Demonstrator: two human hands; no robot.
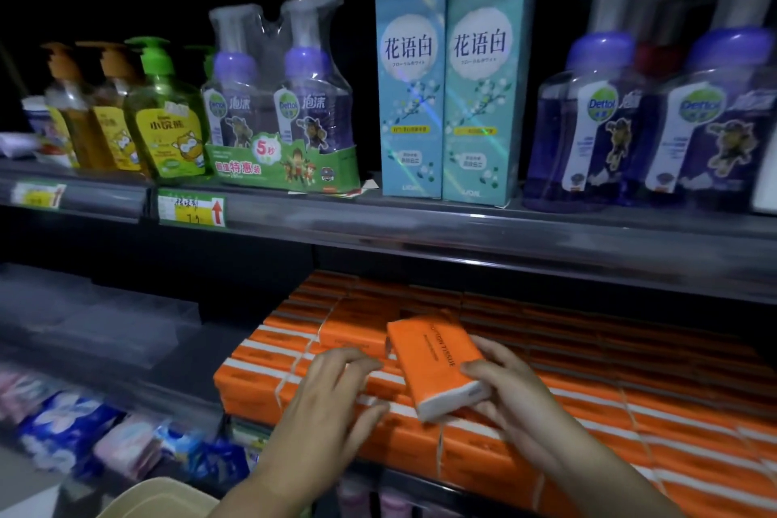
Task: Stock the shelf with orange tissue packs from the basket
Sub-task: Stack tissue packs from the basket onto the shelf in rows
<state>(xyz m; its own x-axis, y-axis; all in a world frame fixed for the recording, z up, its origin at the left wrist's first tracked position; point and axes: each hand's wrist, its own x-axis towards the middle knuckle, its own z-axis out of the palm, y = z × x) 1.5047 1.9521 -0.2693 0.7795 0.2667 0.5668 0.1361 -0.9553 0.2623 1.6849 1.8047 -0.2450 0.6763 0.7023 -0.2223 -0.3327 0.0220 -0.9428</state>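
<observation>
Nearest the lens, beige basket rim (155,496) at the lower left edge, with both forearms reaching past it toward the lower shelf (197,353). Single orange tissue pack (437,366) tilted above the stacked orange packs (609,404) on that shelf, gripped at its near white end by the right hand (508,387), thumb on top and fingers curled round the side. Left hand (332,395) just beside the pack's left edge, fingers loosely bent and grasping nothing, over the stack; soap bottles (168,114) and tall blue cartons (445,76) on the shelf above.
</observation>
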